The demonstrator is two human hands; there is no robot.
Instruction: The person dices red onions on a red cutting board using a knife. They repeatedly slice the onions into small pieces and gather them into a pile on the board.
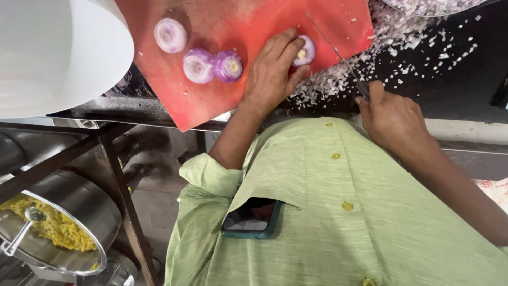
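One red cutting board [238, 100] lies under the left hand [272, 74], whose fingers [286, 45] press down on a peeled onion half [306, 50]. The right hand [394, 119] is clenched on a knife [338, 55], blade just beside those fingertips. Three more onion halves [198, 66] sit left of the fingers; chopped onion bits [402, 47] lie right.

Your left hand [272, 71] reaches forward from a bent elbow, sleeve rolled up above the forearm, palm down and fingers [286, 45] stretched ahead with the tips curled under. Your right hand [394, 119] sits nearer your body, its forearm bare, closed in a fist, knuckles up, thumb pressed along the top.
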